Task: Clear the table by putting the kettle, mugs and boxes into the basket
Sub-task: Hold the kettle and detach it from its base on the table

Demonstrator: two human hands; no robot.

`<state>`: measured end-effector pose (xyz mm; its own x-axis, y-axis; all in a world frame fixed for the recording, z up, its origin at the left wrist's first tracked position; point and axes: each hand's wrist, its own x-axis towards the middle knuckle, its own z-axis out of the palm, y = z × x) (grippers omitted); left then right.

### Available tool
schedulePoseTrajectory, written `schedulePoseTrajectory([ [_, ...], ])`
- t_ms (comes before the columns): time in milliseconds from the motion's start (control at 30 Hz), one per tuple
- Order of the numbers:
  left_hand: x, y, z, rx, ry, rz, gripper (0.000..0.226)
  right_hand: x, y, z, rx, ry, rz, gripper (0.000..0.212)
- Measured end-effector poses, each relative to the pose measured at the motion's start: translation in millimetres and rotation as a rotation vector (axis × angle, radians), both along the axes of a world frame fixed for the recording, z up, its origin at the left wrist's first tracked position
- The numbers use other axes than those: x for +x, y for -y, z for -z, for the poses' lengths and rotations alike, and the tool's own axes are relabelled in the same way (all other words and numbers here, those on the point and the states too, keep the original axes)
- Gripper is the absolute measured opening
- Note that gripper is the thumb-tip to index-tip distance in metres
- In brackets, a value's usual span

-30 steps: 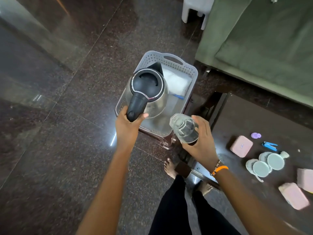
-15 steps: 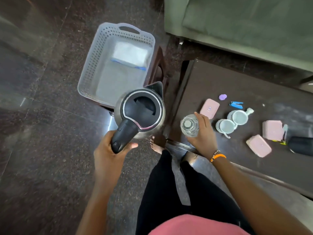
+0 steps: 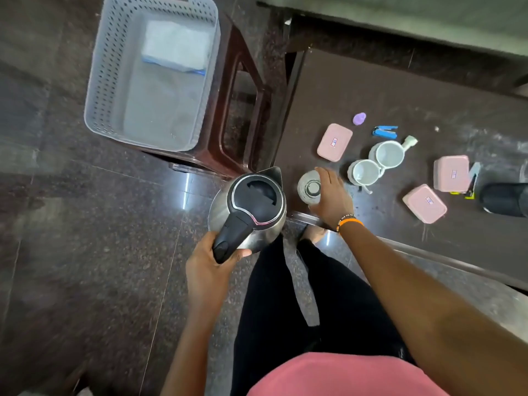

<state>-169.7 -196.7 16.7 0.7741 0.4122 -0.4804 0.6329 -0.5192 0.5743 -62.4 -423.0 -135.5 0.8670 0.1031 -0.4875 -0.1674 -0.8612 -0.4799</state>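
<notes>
Dark polished stone floor surrounded a brown table [image 3: 400, 90], with a perforated grey basket [image 3: 100, 90] on a brown stool [image 3: 243, 90] off its left edge. Left hand [image 3: 208, 264] clenched the handle of the steel kettle [image 3: 251, 207], held over the floor off the table's front-left corner. Right hand [image 3: 331, 195] grasped a clear jar [image 3: 307, 187] at that corner. On the table lay 2 mugs [image 3: 374, 164] touching, and 3 pink boxes [image 3: 334, 142].
</notes>
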Motion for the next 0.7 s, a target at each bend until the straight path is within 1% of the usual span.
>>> schedulePoseTrajectory([
  [200,-4,15,4,0.036,-0.063,0.045,0.033,5,3,16,0.036,-0.020,0.036,0.078],
  [333,-1,25,4,0.061,-0.077,0.071,0.034,4,10,23,0.131,-0.021,0.044,0.087],
  [433,2,30,4,0.070,-0.105,0.100,0.033,-3,17,21,0.161,-0.033,0.071,0.093],
  [533,6,36,3,0.053,-0.113,0.105,0.034,-14,26,19,0.157,-0.042,0.111,0.088],
  [633,7,44,4,0.041,-0.115,0.117,0.037,-28,35,17,0.139,-0.097,0.129,0.085],
  [700,7,48,5,0.031,-0.119,0.137,0.039,-37,39,14,0.166,-0.132,0.160,0.083],
])
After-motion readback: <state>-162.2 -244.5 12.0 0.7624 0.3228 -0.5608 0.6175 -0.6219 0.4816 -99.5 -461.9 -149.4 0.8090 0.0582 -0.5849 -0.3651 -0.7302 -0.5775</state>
